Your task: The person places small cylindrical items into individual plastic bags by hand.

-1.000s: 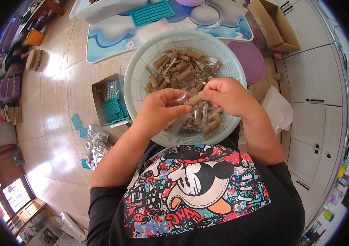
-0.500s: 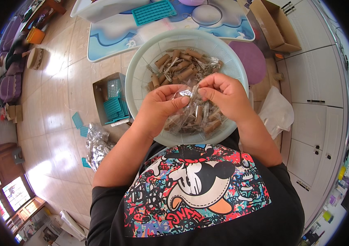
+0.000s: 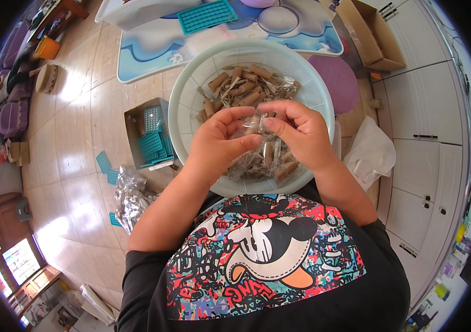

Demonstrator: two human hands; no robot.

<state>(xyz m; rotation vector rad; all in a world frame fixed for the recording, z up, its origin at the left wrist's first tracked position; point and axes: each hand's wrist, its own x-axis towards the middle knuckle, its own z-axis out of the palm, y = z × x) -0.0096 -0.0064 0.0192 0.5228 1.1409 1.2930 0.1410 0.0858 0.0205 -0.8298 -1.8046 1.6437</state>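
- Right hand (image 3: 302,133) has come in toward the left hand (image 3: 219,138) since half a second ago; the film then drawn out between them is now bunched.
- Grip, right: thumb and forefinger appear to pinch a clear wrapper (image 3: 253,124).
- Grip, left: thumb and forefinger curve around the wrapper's other side, their tips apart; cannot tell whether they press on it.
- Wrapper sits between the two sets of fingertips, above the basin. Whether a tube is inside: cannot tell.
- Handling, judged: film very light, limp, slick, likely to crease and cling; best taken by a loose edge between thumb and fingertip pads.
- Just under the grip, toward the body: more brown pieces in a crumpled clear bundle (image 3: 268,157).
- Just beyond the grip: a heap of brown tubes (image 3: 243,88) mixed with film. They look light, dry and fairly stiff; judged safer held round the middle, without squeezing the ends.
- Around all this: the pale green basin (image 3: 186,99).
- Left of the grip, outside the basin: an open box (image 3: 134,133) with teal trays (image 3: 151,145); nearer the body, a silvery bag (image 3: 127,196).
- Right of the grip: a white bag (image 3: 372,149).
- Farthest beyond: a blue-and-white table (image 3: 147,58).
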